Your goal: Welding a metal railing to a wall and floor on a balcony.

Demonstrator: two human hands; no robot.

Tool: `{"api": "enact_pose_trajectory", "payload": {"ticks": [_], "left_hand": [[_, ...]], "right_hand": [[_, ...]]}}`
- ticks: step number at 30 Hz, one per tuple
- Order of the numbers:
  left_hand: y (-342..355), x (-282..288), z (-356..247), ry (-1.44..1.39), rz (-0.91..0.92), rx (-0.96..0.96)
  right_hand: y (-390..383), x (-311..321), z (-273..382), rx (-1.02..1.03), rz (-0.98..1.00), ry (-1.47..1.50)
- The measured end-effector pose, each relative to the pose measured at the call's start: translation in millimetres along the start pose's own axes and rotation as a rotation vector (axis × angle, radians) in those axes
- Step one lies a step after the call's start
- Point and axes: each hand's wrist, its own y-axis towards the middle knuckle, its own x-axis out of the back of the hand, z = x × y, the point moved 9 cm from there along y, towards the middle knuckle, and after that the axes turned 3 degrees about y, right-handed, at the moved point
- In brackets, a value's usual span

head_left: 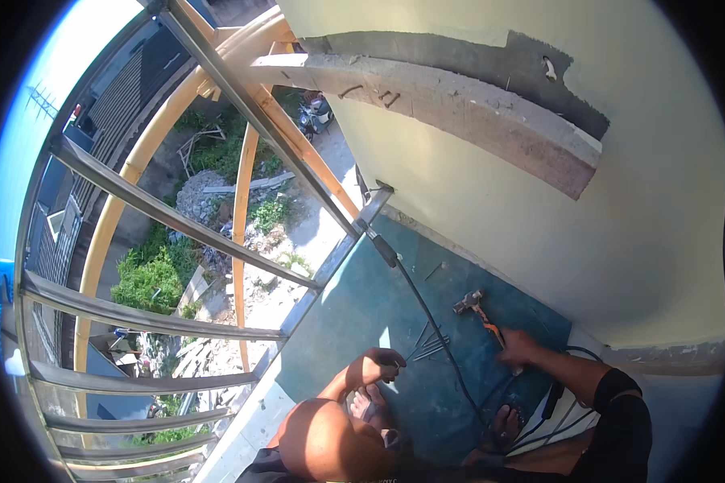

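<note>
My right hand [520, 347] is closed around the handle of a hammer [480, 312] with an orange grip. The hammer's metal head lies low over the green floor, toward the wall. My left hand [386, 365] is beside my bent knee, with its fingers curled in; what they hold, if anything, I cannot make out. Several thin metal rods [431, 347] lie on the floor between my two hands. A black cable [431, 318] passes beside the rods. It leads up to a black-handled clamp [384, 249] at the base of the metal railing.
The metal railing [169, 324] with several bars stands along my left. Outside it are wooden poles [241, 233] and rubble far below. A rough concrete beam [459, 105] juts from the cream wall [660, 225] ahead. Coiled cables [568, 410] lie by my right foot.
</note>
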Motion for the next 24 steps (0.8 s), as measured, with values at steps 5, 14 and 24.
{"api": "enact_pose_trajectory", "payload": {"ticks": [5, 14, 24], "left_hand": [[-63, 71, -97, -0.022, -0.219, 0.018], [-173, 81, -339, -0.096, -0.437, -0.093], [-322, 126, -657, 0.181, -0.779, -0.307]], "right_hand": [[1, 55, 13, 0.143, -0.109, 0.142], [-98, 127, 81, -0.382, 0.225, 0.271], [-281, 220, 192, -0.225, -0.04, 0.449]]}}
